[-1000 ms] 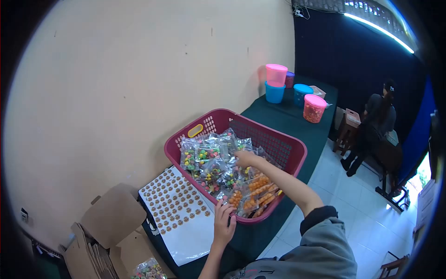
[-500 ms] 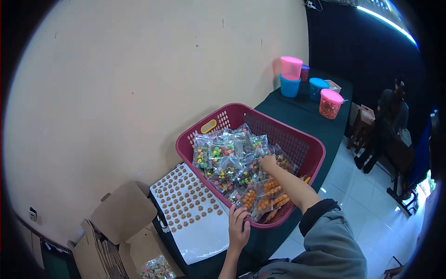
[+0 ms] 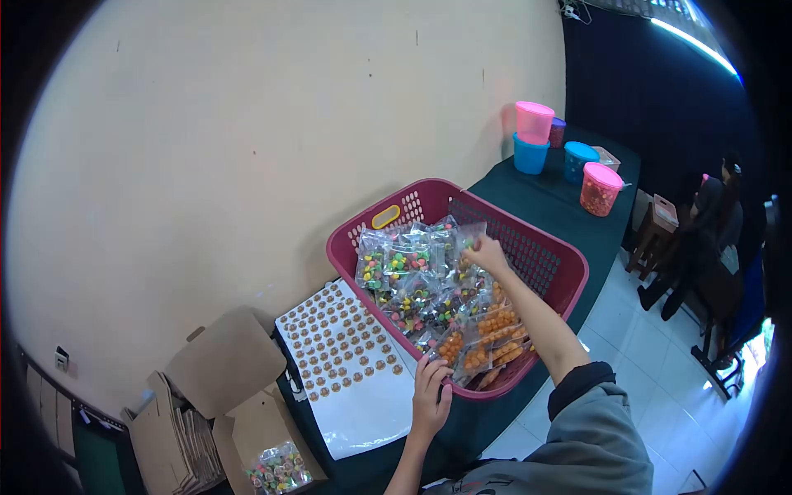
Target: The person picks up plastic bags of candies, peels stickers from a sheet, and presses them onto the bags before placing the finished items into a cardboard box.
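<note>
A maroon plastic basket (image 3: 569,276) stands on the table, filled with clear bags of colourful candy (image 3: 408,262) and, toward the near right side, bags of orange balls (image 3: 497,320). Inside the basket, my right hand (image 3: 488,256) pinches the top of a clear candy bag (image 3: 471,233), which stands upright above the pile. My left hand (image 3: 431,394) is at the near rim, its fingers over the edge, closed on the basket.
A sheet of round stickers (image 3: 355,425) lies left of the basket. An open cardboard box (image 3: 247,412) holds candy bags, beside folded cardboard (image 3: 177,441). Lidded tubs (image 3: 601,191) stand on the far dark-green tablecloth (image 3: 516,198). People (image 3: 701,239) are at the right.
My right hand has risen slightly and now lifts a candy bag from the pile. My left hand stays at the rim. The whole view has shifted a little.
</note>
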### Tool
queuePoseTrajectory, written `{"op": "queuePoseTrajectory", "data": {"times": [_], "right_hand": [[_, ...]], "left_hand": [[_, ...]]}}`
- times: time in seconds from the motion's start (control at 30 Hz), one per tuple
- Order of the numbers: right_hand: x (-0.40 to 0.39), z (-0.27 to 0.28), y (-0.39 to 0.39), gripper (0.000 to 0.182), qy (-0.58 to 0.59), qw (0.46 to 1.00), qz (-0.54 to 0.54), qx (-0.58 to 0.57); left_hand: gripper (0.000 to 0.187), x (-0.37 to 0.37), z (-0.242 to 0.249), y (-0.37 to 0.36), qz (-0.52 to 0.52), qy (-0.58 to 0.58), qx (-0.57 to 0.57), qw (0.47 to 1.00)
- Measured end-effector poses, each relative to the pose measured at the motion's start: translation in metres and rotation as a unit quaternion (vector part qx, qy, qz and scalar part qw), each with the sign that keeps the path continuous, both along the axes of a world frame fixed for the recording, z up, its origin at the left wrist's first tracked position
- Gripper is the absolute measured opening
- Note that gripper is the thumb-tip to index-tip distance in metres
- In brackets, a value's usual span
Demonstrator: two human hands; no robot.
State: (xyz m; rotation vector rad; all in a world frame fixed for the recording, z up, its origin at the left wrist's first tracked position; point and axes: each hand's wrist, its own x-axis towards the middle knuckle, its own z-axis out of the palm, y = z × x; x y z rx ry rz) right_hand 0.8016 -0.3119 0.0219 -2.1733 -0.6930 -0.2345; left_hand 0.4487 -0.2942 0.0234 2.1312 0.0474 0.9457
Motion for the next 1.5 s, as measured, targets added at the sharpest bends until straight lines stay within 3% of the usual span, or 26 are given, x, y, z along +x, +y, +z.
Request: {"op": "queuePoseTrajectory", "data": {"times": [0.03, 0.13, 0.2, 0.3, 0.33, 0.37, 0.4, 0.43, 0.47, 0.5, 0.53, 0.57, 0.67, 0.73, 0.8, 0.83, 0.9, 0.97, 1.03, 1.1, 1.13, 1.23, 1.3, 1.4, 1.47, 1.5], "right_hand": [[-0.008, 0.019, -0.001, 0.032, 0.041, 0.995, 0.045, 0.085], [-0.021, 0.057, -0.001, 0.018, 0.180, 0.917, 0.216, 0.284], [-0.064, 0.111, -0.017, 0.024, 0.263, 0.841, 0.318, 0.350], [-0.157, 0.152, -0.051, 0.033, 0.282, 0.793, 0.402, 0.360], [-0.188, 0.149, -0.061, 0.042, 0.302, 0.784, 0.419, 0.344], [-0.228, 0.149, -0.072, 0.047, 0.387, 0.756, 0.400, 0.345], [-0.251, 0.119, -0.070, 0.054, 0.347, 0.773, 0.429, 0.314], [-0.277, 0.115, -0.074, 0.058, 0.261, 0.824, 0.452, 0.218], [-0.296, 0.102, -0.075, 0.061, 0.149, 0.876, 0.449, 0.093], [-0.312, 0.068, -0.068, 0.061, 0.264, 0.823, 0.476, 0.161], [-0.324, 0.048, -0.064, 0.060, 0.336, 0.809, 0.460, 0.142], [-0.338, 0.033, -0.062, 0.052, 0.409, 0.780, 0.430, 0.199], [-0.368, -0.048, -0.060, 0.032, 0.508, 0.750, 0.377, 0.193], [-0.385, -0.059, -0.065, 0.022, 0.587, 0.705, 0.348, 0.193], [-0.391, -0.063, -0.066, 0.023, 0.632, 0.684, 0.327, 0.160], [-0.393, -0.063, -0.066, 0.024, 0.670, 0.666, 0.301, 0.128], [-0.387, -0.057, -0.058, 0.032, 0.652, 0.668, 0.352, 0.074], [-0.376, -0.055, -0.045, 0.036, 0.645, 0.611, 0.451, -0.083], [-0.376, -0.057, -0.032, 0.034, 0.659, 0.547, 0.503, -0.118], [-0.378, -0.053, -0.017, 0.030, 0.645, 0.528, 0.543, -0.101], [-0.385, -0.062, -0.010, 0.027, 0.597, 0.578, 0.553, -0.064], [-0.398, -0.067, 0.007, 0.026, 0.614, 0.592, 0.522, -0.036], [-0.407, -0.072, 0.014, 0.028, 0.639, 0.586, 0.497, -0.028], [-0.408, -0.080, 0.030, 0.033, 0.588, 0.586, 0.544, -0.120], [-0.386, -0.108, 0.050, 0.031, 0.602, 0.606, 0.517, -0.057], [-0.372, -0.113, 0.061, 0.029, 0.626, 0.644, 0.439, 0.019]], "left_hand": [[0.020, 0.000, 0.001, -0.001, -0.001, 0.002, -0.001, 1.000], [0.021, -0.005, 0.003, -0.003, 0.001, 0.021, -0.006, 1.000], [0.024, -0.008, 0.008, -0.002, 0.004, 0.024, -0.010, 1.000], [0.031, -0.026, 0.006, 0.002, -0.014, 0.072, -0.010, 0.997], [0.040, -0.037, -0.005, 0.003, -0.070, 0.069, -0.197, 0.975], [0.050, -0.048, -0.012, 0.006, -0.124, 0.062, -0.376, 0.916], [0.062, -0.063, -0.008, 0.010, -0.155, 0.049, -0.538, 0.827], [0.074, -0.080, -0.005, 0.013, -0.181, 0.034, -0.681, 0.708], [0.085, -0.094, -0.013, 0.016, -0.100, 0.016, -0.711, 0.696], [0.085, -0.110, -0.018, 0.023, -0.094, 0.014, -0.709, 0.699], [0.083, -0.128, -0.024, 0.030, -0.081, 0.097, -0.637, 0.761], [0.082, -0.145, -0.030, 0.034, -0.065, 0.180, -0.556, 0.809], [0.064, -0.176, -0.069, 0.045, -0.035, 0.225, -0.572, 0.788], [0.053, -0.182, -0.063, 0.035, 0.033, 0.274, -0.513, 0.813], [0.032, -0.180, -0.051, 0.020, 0.137, 0.322, -0.404, 0.845], [0.032, -0.177, -0.049, 0.017, 0.144, 0.321, -0.408, 0.842], [0.032, -0.179, -0.052, 0.014, 0.233, 0.151, -0.570, 0.773], [0.033, -0.183, -0.045, 0.023, 0.228, 0.087, -0.575, 0.781], [0.034, -0.189, -0.049, 0.033, 0.266, 0.042, -0.542, 0.796], [0.034, -0.197, -0.052, 0.040, 0.258, -0.005, -0.538, 0.802], [0.033, -0.198, -0.050, 0.043, 0.252, -0.029, -0.579, 0.775], [0.033, -0.202, -0.036, 0.050, 0.215, -0.073, -0.628, 0.745], [0.026, -0.221, -0.064, 0.062, 0.201, -0.037, -0.619, 0.758], [0.018, -0.236, -0.069, 0.079, 0.228, 0.032, -0.584, 0.778], [0.019, -0.243, -0.065, 0.096, 0.255, 0.020, -0.539, 0.802], [0.019, -0.250, -0.057, 0.106, 0.260, 0.022, -0.529, 0.807]]}}
